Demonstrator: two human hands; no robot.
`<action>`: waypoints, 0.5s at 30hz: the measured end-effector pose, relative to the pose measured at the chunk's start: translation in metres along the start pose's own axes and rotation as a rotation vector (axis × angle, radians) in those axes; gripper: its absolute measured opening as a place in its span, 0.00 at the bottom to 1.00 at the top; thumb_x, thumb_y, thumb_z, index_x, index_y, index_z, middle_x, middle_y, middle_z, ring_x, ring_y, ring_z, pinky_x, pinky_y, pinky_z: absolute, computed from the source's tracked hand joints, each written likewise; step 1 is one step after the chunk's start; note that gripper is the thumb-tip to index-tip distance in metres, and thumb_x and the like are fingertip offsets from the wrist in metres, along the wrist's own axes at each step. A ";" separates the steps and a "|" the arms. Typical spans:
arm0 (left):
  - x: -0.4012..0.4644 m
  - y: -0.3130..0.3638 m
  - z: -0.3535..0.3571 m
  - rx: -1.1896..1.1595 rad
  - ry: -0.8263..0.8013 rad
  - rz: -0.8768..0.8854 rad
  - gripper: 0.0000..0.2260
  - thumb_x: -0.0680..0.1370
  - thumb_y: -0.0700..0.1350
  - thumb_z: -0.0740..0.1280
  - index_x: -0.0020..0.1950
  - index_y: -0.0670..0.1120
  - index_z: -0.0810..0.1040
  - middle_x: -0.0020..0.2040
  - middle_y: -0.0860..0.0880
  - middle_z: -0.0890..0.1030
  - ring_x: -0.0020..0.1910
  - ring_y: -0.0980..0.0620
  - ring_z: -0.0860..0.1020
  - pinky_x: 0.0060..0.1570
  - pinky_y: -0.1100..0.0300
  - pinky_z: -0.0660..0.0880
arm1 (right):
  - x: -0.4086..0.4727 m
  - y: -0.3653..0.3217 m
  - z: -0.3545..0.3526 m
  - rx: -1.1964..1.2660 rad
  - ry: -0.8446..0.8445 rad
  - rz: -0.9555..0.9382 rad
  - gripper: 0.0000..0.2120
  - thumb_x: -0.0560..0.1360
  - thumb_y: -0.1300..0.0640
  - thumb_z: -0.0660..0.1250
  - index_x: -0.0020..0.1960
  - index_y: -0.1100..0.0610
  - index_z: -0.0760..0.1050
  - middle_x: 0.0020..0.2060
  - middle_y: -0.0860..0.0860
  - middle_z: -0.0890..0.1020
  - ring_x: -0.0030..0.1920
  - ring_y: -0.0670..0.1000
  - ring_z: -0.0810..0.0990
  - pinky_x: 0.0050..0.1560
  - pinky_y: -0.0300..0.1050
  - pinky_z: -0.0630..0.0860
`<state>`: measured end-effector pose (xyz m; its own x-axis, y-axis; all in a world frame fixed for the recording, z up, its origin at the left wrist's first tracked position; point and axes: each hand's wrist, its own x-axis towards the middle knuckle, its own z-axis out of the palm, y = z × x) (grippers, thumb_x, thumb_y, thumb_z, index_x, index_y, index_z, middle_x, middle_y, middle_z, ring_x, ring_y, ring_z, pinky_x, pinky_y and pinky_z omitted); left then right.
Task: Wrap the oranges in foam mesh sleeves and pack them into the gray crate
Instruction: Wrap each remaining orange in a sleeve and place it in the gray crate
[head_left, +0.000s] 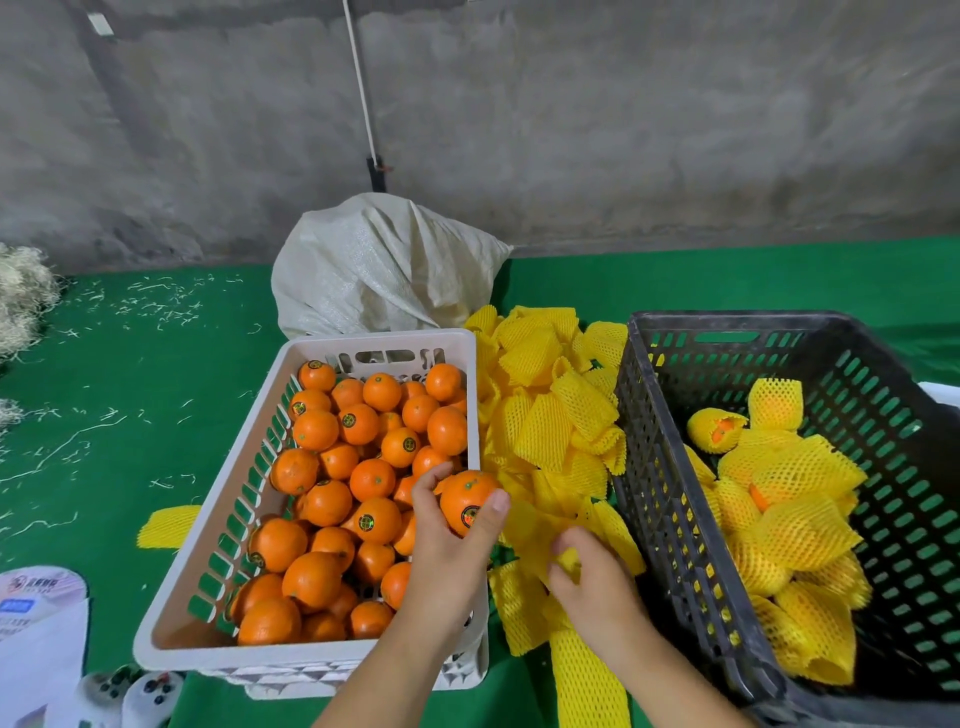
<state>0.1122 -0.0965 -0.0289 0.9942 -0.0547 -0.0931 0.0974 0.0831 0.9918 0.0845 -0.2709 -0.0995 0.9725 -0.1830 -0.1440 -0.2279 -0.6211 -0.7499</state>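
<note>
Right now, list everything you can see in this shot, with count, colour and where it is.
white crate: one, left of centre, holds many bare oranges
gray crate: one, right, holds several sleeved oranges
foam mesh sleeves: loose pile, yellow, between the crates; one stray left of the white crate
sack: one, off-white, behind the white crate
green mat: under everything, littered with pale shreds
left hand: grips one orange over the white crate's right rim
right hand: pinches a yellow sleeve
</note>
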 end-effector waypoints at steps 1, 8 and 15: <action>-0.001 0.002 0.001 -0.040 -0.022 -0.013 0.29 0.74 0.66 0.74 0.70 0.64 0.66 0.56 0.62 0.82 0.53 0.62 0.83 0.47 0.70 0.79 | 0.000 -0.003 -0.007 0.136 0.043 0.022 0.08 0.79 0.56 0.70 0.50 0.44 0.73 0.44 0.48 0.81 0.42 0.53 0.81 0.46 0.55 0.79; -0.009 0.008 0.016 -0.155 -0.033 -0.089 0.30 0.70 0.74 0.71 0.67 0.61 0.79 0.62 0.54 0.84 0.61 0.53 0.83 0.55 0.56 0.79 | -0.006 -0.049 -0.055 0.650 0.164 -0.004 0.17 0.78 0.48 0.73 0.62 0.32 0.73 0.63 0.44 0.79 0.63 0.46 0.79 0.61 0.54 0.80; -0.017 0.017 0.016 -0.273 -0.150 -0.190 0.31 0.74 0.72 0.70 0.68 0.54 0.82 0.64 0.44 0.84 0.55 0.41 0.82 0.49 0.48 0.74 | -0.026 -0.074 -0.070 1.073 -0.224 -0.085 0.20 0.77 0.53 0.68 0.69 0.48 0.78 0.63 0.56 0.83 0.62 0.56 0.82 0.62 0.56 0.77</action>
<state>0.0960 -0.1103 -0.0091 0.9412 -0.2385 -0.2393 0.3086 0.3187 0.8962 0.0730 -0.2741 0.0048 0.9944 0.0389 -0.0978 -0.1052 0.3799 -0.9190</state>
